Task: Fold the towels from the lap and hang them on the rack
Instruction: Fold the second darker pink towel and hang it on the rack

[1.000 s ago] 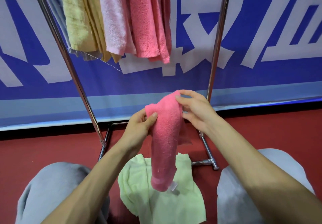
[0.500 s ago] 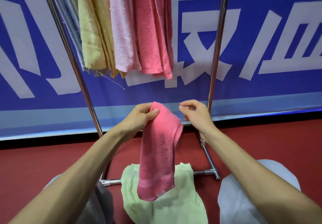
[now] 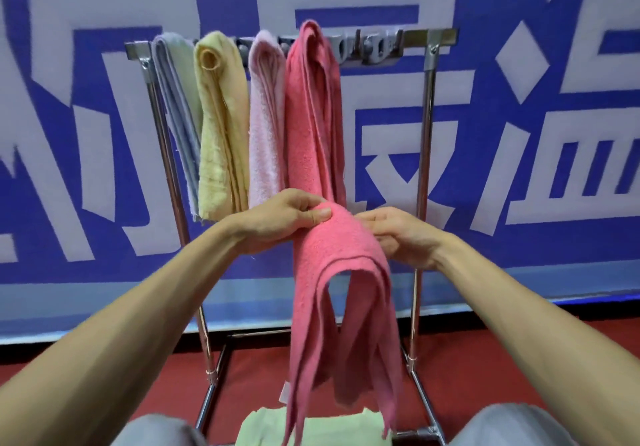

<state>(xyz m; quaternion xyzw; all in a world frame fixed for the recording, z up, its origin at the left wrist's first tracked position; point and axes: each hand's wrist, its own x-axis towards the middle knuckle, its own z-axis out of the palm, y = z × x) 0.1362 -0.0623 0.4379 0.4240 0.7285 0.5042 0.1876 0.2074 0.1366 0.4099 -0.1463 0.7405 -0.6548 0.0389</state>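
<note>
- Left hand point(image 3: 287, 218): thumb + fingers pinched shut on the top fold of the pink towel point(image 3: 341, 293); thumb pad lies on the cloth just at the crest, fingers wrap behind it.
- Pink towel: folded to a narrow strip, draped over the fold line btw the two hands; both tails hang straight down below the fingers, ends near the lap. Looks light, soft, limp terry – no stiffness, so it takes whatever shape the grip gives it. Layers prob. slide on each other if held loose.
- Right hand point(image 3: 403, 237): fingers curled onto the right side of the same fold, touching the cloth; how tight it grips I can't tell, fingertips partly hidden by the towel.
- Best hold, in my view: stay on the crest w/ both hands, pinching all layers together, so the fold doesn't open on the way up.
- Rack point(image 3: 429, 106): above + beyond the fingers; grey, yellow, pale pink and red-pink towels already over the bar, free bar to the right of them, up from the right fingers.
- Green towel point(image 3: 311, 428): on the lap, below both hands, not yet folded.
</note>
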